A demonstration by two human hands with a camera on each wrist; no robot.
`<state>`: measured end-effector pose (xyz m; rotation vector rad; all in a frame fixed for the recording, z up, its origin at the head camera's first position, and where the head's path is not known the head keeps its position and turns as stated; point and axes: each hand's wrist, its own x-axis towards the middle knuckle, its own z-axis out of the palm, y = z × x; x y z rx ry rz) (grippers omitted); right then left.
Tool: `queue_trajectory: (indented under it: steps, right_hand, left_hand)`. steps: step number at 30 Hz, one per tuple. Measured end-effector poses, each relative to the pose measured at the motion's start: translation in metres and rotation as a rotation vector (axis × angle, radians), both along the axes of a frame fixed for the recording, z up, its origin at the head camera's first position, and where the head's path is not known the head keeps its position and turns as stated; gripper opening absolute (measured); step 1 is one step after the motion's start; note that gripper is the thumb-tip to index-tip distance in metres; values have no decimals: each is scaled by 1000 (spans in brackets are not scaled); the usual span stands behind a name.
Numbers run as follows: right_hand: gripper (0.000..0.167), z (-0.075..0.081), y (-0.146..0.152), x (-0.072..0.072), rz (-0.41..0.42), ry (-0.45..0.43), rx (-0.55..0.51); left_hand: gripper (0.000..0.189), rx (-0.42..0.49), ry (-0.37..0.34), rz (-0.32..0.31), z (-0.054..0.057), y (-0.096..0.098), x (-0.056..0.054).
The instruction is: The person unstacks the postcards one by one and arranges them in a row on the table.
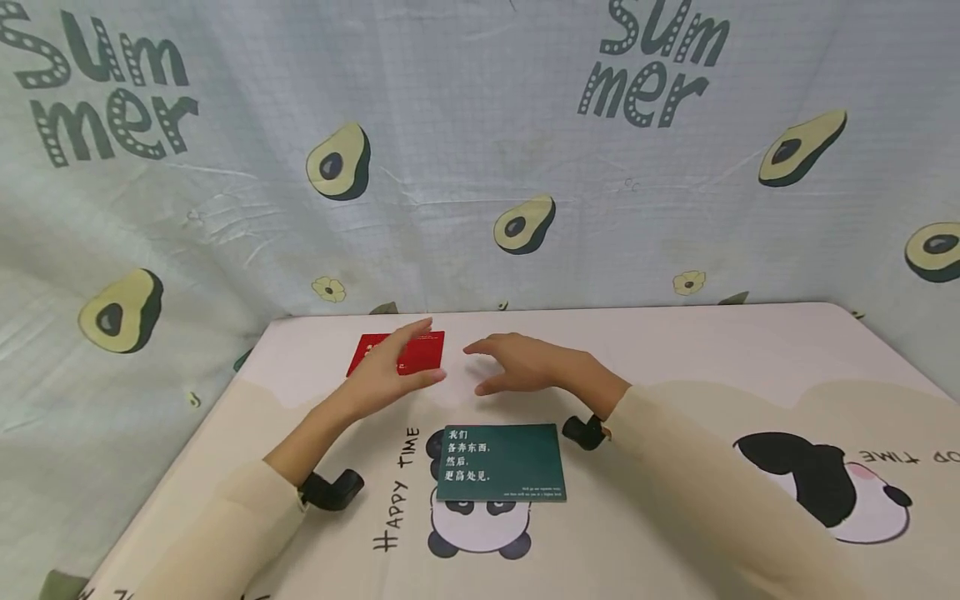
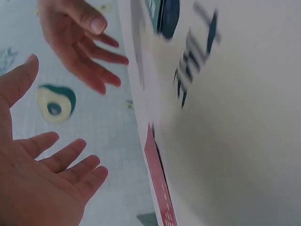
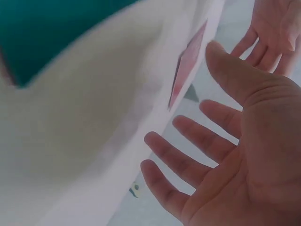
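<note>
My left hand (image 1: 382, 375) hangs above the table with fingers spread, overlapping a red envelope-like card (image 1: 423, 353) in the head view. Nothing lies in its palm, as the left wrist view shows. Facing it, my right hand (image 1: 528, 364) hovers with relaxed fingers and holds nothing; its bare palm shows in the right wrist view. Nearer to me, between the forearms, a dark green card (image 1: 502, 467) with white Chinese lettering lies flat on the table. The red card (image 3: 189, 66) rests near the far edge, partly hidden behind my left hand in the head view.
The table (image 1: 645, 517) has a pale cover printed with pandas and lettering. A light curtain (image 1: 450, 133) with avocado prints hangs right behind its far edge. Black wrist cameras (image 1: 333, 490) sit under both wrists, low over the table.
</note>
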<state>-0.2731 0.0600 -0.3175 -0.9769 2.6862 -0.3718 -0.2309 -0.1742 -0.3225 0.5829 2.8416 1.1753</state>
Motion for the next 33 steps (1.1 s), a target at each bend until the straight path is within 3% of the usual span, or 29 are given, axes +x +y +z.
queue_trajectory:
  steps: [5,9,16,20,26,33]
  right_hand:
    - [71,-2,15,19,6,26,-42]
    - [70,-3,28,36,-11,47,-85]
    - [70,-6,47,63,-40,76,-136]
    - [72,-10,56,77,-12,83,-150]
    - [75,-17,65,92,-6,44,-154]
    - [80,-25,71,101,25,20,-157]
  left_hand:
    - [83,-24,40,-84,-4,13,21]
    - [85,-24,25,-133,-6,19,34]
    - [88,-35,-39,-148,-8,25,52]
    - [89,-56,-70,-168,-11,30,61]
    - [90,-83,-125,-207,-18,31,71]
    - [90,-102,-129,-249,-23,27,75]
